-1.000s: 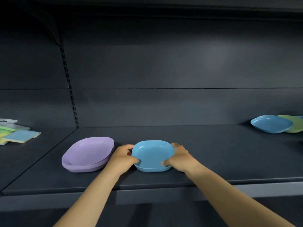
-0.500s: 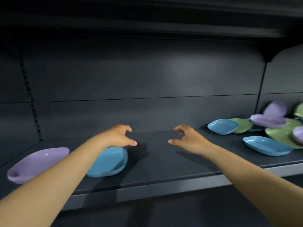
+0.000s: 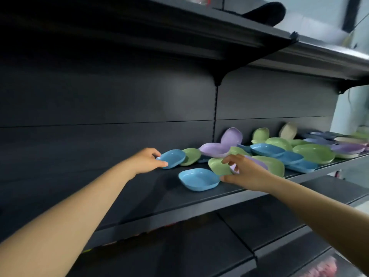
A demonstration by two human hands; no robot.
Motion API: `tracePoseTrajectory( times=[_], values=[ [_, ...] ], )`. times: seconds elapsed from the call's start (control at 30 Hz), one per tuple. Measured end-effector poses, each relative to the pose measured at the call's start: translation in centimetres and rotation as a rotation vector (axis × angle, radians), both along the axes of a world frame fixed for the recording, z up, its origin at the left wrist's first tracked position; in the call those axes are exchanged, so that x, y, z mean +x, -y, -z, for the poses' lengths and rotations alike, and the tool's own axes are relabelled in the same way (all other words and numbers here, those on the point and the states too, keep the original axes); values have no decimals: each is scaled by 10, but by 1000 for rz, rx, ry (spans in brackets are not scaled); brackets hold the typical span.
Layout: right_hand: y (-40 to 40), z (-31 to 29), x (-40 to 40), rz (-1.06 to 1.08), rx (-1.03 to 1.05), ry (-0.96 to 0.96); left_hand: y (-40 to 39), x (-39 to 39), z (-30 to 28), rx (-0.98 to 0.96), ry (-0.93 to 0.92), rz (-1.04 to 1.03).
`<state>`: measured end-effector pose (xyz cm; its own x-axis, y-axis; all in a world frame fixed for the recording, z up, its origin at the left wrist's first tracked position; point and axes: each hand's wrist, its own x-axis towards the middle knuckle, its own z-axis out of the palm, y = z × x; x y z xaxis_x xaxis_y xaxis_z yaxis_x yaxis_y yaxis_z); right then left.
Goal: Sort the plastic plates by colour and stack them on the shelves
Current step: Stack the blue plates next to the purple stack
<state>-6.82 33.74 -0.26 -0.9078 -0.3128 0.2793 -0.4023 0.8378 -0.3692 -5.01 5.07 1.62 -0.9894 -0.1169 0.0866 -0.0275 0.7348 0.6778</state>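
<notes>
Much of the plate pile is lying half hidden: plates are overlapping one another along the dark shelf (image 3: 139, 198), and at the far right they are blurring into a smear of purple, cream and green that cannot be sorted out. The right hand (image 3: 246, 173) is covering part of a purple plate (image 3: 257, 161) behind it, so only a sliver is showing. The shelves below are sitting in shadow and their contents are too blurred to name.

The left hand (image 3: 146, 160) is gripping the near rim of a blue plate (image 3: 173, 157), thumb on the front edge and fingers curled behind it. That plate is tilting slightly and is overlapping a green plate (image 3: 191, 155) just to its right. The right hand is hanging with fingers loosely spread and holding nothing, its thumb touching or nearly touching the right rim of a second blue plate (image 3: 199, 179), which is lying flat near the shelf's front edge; whether there is contact cannot be told. Its fingertips are hovering over a tilted green plate (image 3: 218, 166). Behind these, a lilac plate (image 3: 214, 149) is resting on others, and another lilac one (image 3: 231, 136) is leaning against the back panel. More blue plates (image 3: 267, 149) and green plates (image 3: 313, 153) are crowding the shelf further right.
</notes>
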Motion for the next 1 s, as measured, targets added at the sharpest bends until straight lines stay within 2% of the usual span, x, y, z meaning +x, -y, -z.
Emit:
tracePoseTrajectory(
  times=[0.23,0.37,0.53,0.63,0.77,0.9,1.0],
  values=[
    [-102,1,-40,58,-6,49,-92,-63,9,297,118,-9],
    [-125,10,-70,129,-62,72,-117,-104,11,364,108,-55],
    [-136,12,-125,173,-31,128,-129,-157,17,294,79,-114],
    [-137,9,-166,119,-31,137,-127,-198,20,229,49,-117],
    [-127,4,-216,22,-34,256,-126,-247,17,167,75,-70],
    [-113,2,-256,-78,78,387,-122,-291,13,84,154,-11],
    [-103,1,-273,-139,293,385,-119,-317,15,33,247,38]
  ],
)
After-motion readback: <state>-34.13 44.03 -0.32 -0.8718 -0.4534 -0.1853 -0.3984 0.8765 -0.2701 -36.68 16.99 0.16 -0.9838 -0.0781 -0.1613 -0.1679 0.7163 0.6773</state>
